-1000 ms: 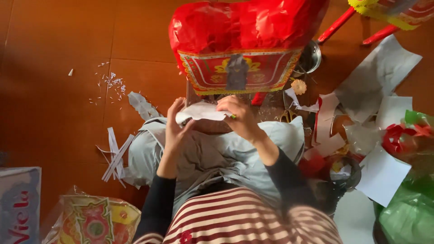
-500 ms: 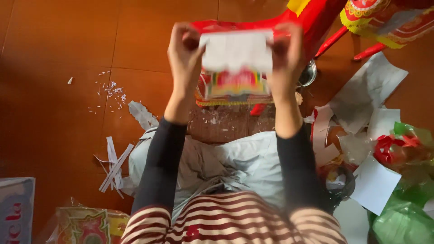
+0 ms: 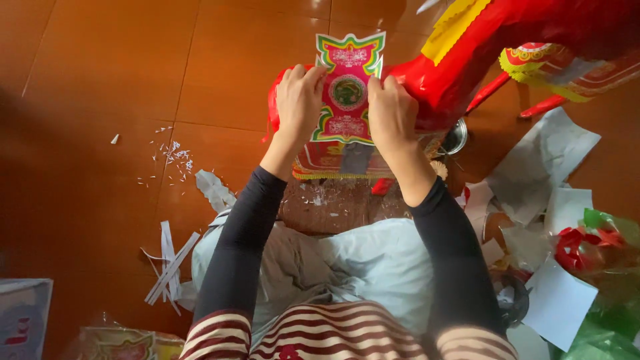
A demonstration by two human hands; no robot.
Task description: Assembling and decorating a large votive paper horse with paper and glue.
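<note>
The decorated paper panel (image 3: 347, 90) sits upright between both hands, pink in the middle with a green round medallion, edged in green, yellow and red. The left hand (image 3: 300, 100) pinches its left edge, fingers curled shut on the paper; the right hand (image 3: 392, 110) clamps the right edge the same way. Just behind the right hand looms the glossy red paper figure (image 3: 480, 60) with a yellow fringe. Below the hands stands a red and gold paper box (image 3: 333, 160). Right of them, white paper sheets (image 3: 553, 157) lie scattered on the floor (image 3: 100, 100); white paper scraps (image 3: 170, 263) lie below left.
</note>
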